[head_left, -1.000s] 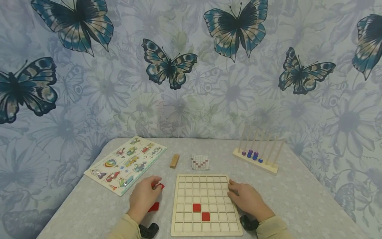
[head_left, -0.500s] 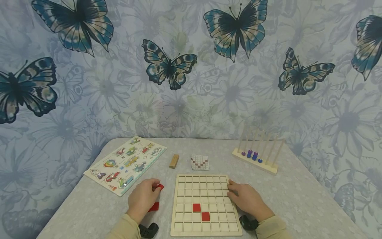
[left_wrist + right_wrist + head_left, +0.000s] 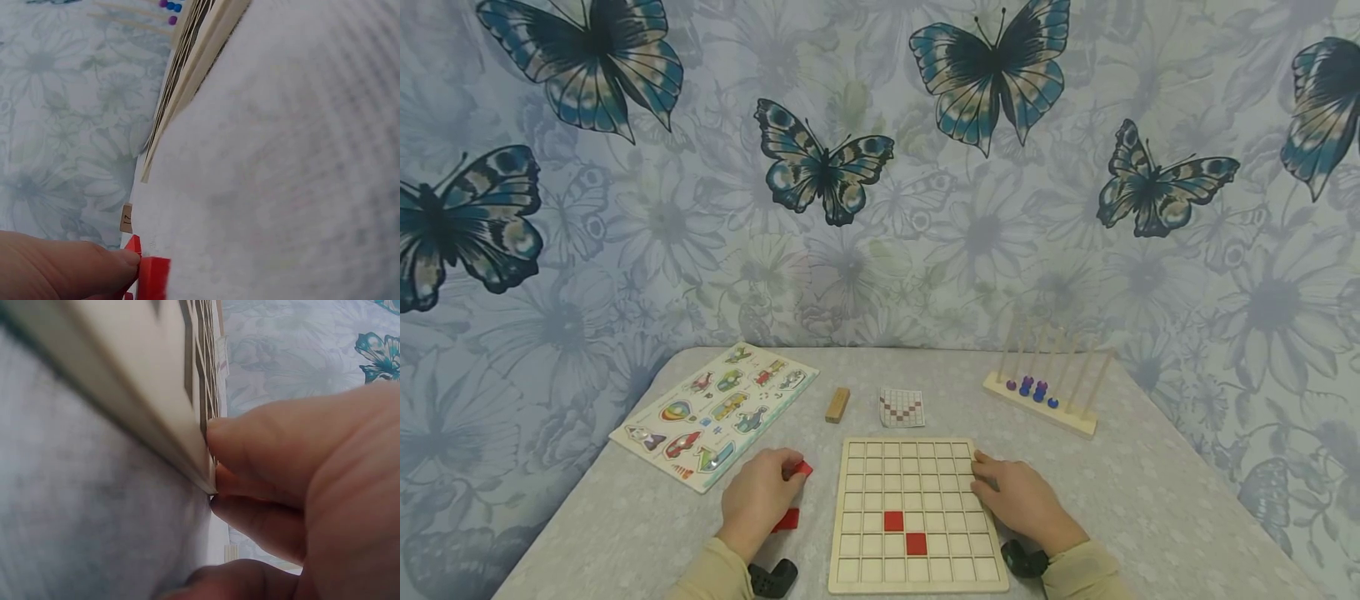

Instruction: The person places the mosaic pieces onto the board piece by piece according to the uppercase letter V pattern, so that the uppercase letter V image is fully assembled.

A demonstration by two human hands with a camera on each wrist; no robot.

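Note:
My left hand (image 3: pixel 758 500) is left of a wooden grid board (image 3: pixel 837 533), its thumb and fingers pinching a red tile (image 3: pixel 804 468). In the left wrist view the thumb meets one red piece, and another red tile (image 3: pixel 154 278) stands out beside its tip. More red tiles (image 3: pixel 786 520) lie by the wrist, partly hidden under the hand. Two squares of the board are filled, by one red square (image 3: pixel 893 521) and another red square (image 3: pixel 916 544), set diagonally. At the board's right edge my right hand (image 3: pixel 1028 504) grips the rim, fingertips overlapping it.
Behind the board lie a small pattern card (image 3: pixel 902 407) and a wooden block (image 3: pixel 838 405). A picture puzzle board (image 3: pixel 715 417) is at the back left. A peg stand with beads (image 3: pixel 1041 404) stands at the back right, before the butterfly-patterned wall (image 3: pixel 850 275).
The left hand has shifted very slightly left while its fingers closed over the red tile. The right hand and the board have stayed put.

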